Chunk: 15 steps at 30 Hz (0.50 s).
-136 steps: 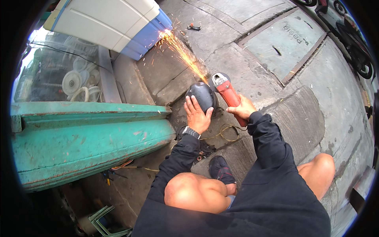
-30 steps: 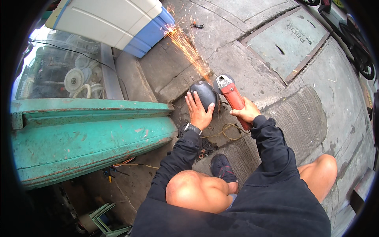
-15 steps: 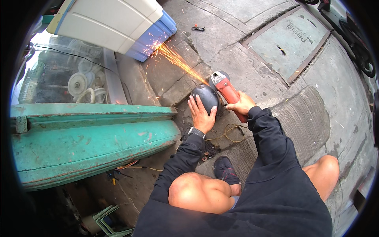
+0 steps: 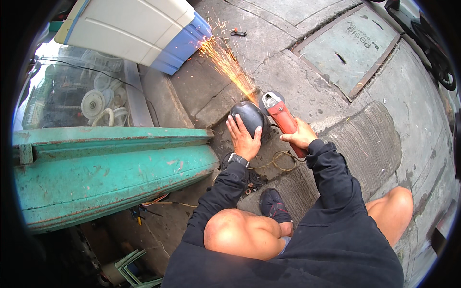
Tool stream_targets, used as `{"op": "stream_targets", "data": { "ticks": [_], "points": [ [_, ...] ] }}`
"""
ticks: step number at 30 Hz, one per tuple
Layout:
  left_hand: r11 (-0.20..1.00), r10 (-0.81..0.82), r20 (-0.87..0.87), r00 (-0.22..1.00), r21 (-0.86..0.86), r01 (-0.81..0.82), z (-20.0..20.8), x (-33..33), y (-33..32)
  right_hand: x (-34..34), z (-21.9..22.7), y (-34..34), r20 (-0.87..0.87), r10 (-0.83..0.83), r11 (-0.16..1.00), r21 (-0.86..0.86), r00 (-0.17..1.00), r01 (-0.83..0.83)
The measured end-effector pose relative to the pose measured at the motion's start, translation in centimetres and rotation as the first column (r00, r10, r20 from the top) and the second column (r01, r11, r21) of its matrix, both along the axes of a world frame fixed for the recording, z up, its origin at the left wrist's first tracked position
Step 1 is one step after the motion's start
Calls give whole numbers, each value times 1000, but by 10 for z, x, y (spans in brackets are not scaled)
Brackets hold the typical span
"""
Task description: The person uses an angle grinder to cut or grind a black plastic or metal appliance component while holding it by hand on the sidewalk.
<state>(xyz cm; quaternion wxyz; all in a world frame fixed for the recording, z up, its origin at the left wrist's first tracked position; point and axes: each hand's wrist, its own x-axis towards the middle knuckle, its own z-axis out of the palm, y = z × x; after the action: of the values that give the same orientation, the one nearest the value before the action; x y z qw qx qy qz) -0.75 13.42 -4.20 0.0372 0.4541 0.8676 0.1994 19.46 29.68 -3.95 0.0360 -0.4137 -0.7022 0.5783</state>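
Observation:
A black, glossy, dome-shaped object (image 4: pixel 246 114) sits on the ground in front of me; I cannot tell what it is. My left hand (image 4: pixel 246 140) lies on its near side, fingers stretched and spread, with a watch at the wrist. To its right, my right hand (image 4: pixel 302 135) is closed round the body of a red angle grinder (image 4: pixel 282 118) with a silver head. The grinder's disc is partly hidden behind the head, beside the dome's far right edge. Orange sparks (image 4: pixel 235 72) stream from there toward the far left.
A blue and white plastic box (image 4: pixel 180 45) stands at the far left, near the sparks. A worn green bench-like piece (image 4: pixel 115 168) fills the left. A yellowish cord (image 4: pixel 276 163) loops near my shoe (image 4: pixel 273 204). A metal plate (image 4: pixel 350 53) is set in the concrete at the far right.
The grinder and my right hand have shifted slightly right and nearer me. The spark stream has spread wider and leans more away from me. My left hand stays on the dome.

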Motion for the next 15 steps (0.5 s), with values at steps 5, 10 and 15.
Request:
{"op": "stream_targets", "data": {
  "ticks": [5, 10, 15],
  "points": [
    [1000, 16, -3, 1000, -1, -16, 0, 2, 0, -4, 2, 3, 21, 10, 1000, -23, 1000, -10],
    [999, 36, 0, 999, -3, -36, -1, 4, 1, -19, 1, 13, 51, 47, 999, -20, 998, -46],
    [999, 54, -10, 999, 1, -54, -1, 6, 3, -32, 4, 20, 53, 67, 998, 8, 996, -68]
  ]
}}
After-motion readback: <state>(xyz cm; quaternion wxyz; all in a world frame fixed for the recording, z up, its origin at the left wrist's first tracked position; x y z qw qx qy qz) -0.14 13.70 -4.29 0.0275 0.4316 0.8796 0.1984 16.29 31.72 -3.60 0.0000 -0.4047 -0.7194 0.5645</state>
